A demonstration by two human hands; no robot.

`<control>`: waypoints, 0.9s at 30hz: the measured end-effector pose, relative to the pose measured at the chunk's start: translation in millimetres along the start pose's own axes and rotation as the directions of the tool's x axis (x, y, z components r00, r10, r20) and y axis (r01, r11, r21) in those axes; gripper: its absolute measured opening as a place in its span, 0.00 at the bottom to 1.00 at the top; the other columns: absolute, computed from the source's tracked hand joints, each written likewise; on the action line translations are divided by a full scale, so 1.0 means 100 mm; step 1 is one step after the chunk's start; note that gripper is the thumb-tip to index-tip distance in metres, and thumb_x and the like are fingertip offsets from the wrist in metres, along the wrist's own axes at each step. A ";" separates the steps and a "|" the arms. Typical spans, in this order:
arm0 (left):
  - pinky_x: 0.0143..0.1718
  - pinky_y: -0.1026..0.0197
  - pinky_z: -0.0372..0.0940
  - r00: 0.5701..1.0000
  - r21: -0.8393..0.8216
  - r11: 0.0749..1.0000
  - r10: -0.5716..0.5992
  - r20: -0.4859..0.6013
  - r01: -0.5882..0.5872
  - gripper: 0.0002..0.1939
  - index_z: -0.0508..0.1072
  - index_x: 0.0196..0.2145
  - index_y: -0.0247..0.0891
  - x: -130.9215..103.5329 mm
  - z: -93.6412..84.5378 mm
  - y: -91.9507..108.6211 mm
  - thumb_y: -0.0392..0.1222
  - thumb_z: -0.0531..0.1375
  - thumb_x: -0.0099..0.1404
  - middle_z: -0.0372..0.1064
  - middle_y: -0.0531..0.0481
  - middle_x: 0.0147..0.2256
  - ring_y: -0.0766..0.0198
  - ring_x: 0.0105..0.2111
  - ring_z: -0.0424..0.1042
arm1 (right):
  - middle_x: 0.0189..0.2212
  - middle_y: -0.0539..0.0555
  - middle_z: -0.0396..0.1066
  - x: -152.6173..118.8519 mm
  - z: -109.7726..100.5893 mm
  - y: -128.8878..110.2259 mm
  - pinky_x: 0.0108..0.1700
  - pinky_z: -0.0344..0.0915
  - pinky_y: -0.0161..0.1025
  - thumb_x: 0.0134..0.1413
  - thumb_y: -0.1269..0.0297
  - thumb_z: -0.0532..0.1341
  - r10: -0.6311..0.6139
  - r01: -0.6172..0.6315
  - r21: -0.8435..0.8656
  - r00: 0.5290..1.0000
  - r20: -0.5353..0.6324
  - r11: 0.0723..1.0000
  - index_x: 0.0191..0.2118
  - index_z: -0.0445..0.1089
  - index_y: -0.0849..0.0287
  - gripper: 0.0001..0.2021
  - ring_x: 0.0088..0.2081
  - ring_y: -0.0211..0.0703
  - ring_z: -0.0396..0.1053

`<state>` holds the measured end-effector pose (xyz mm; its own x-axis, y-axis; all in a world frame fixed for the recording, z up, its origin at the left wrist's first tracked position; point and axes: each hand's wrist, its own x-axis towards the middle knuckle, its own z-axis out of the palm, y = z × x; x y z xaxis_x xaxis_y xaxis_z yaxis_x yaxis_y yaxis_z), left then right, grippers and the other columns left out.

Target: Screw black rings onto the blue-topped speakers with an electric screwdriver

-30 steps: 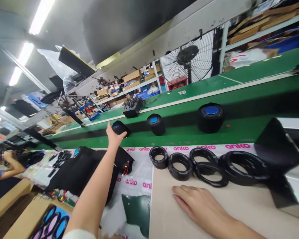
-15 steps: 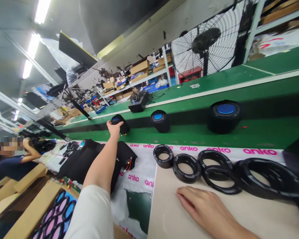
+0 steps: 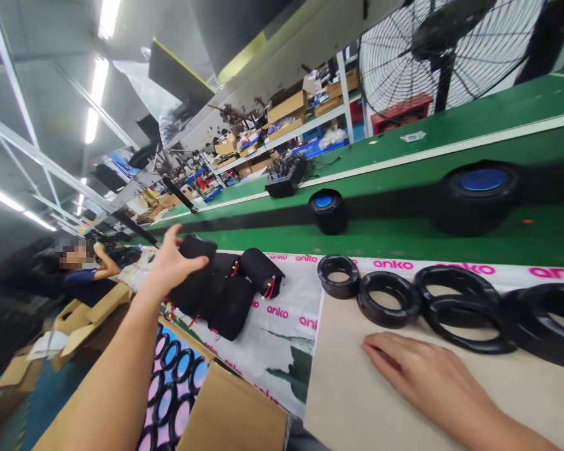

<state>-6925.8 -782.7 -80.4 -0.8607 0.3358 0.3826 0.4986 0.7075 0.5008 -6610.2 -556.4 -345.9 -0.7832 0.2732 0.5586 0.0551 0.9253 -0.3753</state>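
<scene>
One matte black cylinder [image 3: 201,249] gripped in left hand [image 3: 175,264] — right hand [image 3: 411,363] slack on smooth board [image 3: 336,376].

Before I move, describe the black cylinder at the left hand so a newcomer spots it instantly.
Find the green belt, then the white anko-printed sheet along its near edge. Left of the beige board, the left hand is by black cylinders lying on that sheet. Yours is the black cylinder held in that hand; its neighbours are not held.

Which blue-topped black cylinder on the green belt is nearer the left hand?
The left black cylinder, beyond the leftmost glossy black ring on the beige board; the other cylinder stands farther right, away from the left hand.
</scene>
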 end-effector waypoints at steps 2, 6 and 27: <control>0.63 0.35 0.67 0.991 0.126 0.992 -0.041 0.129 0.025 0.55 0.65 0.68 0.33 -0.16 0.15 -0.08 0.39 0.78 0.43 0.75 0.34 0.54 0.35 0.56 0.76 | 0.30 0.40 0.79 0.01 -0.01 -0.01 0.24 0.68 0.41 0.77 0.60 0.47 -0.010 0.010 -0.006 1.000 -0.013 1.000 0.36 0.77 0.49 0.22 0.26 0.39 0.79; 0.63 0.37 0.68 0.951 0.290 0.955 -0.143 0.276 0.059 0.53 0.60 0.71 0.29 -0.27 0.46 -0.26 0.39 0.76 0.53 0.74 0.28 0.59 0.38 0.59 0.76 | 0.31 0.39 0.79 0.00 -0.03 -0.02 0.26 0.69 0.39 0.77 0.60 0.46 -0.017 0.017 -0.002 1.000 -0.012 1.000 0.36 0.76 0.49 0.23 0.27 0.38 0.79; 0.61 0.35 0.70 0.856 0.480 0.877 -0.237 0.460 -0.015 0.42 0.61 0.71 0.38 -0.06 1.61 0.31 0.67 0.61 0.70 0.73 0.33 0.61 0.45 0.57 0.77 | 0.39 0.45 0.80 0.00 -0.05 0.01 0.38 0.71 0.44 0.74 0.62 0.47 0.186 -0.236 0.103 0.916 0.356 0.966 0.41 0.77 0.50 0.19 0.38 0.47 0.81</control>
<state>-6921.8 -662.0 -192.1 -0.9020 0.4053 -0.1487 0.4007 0.9142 0.0610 -6607.1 -554.7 -343.1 -0.9274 0.3288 0.1786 0.1745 0.8022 -0.5709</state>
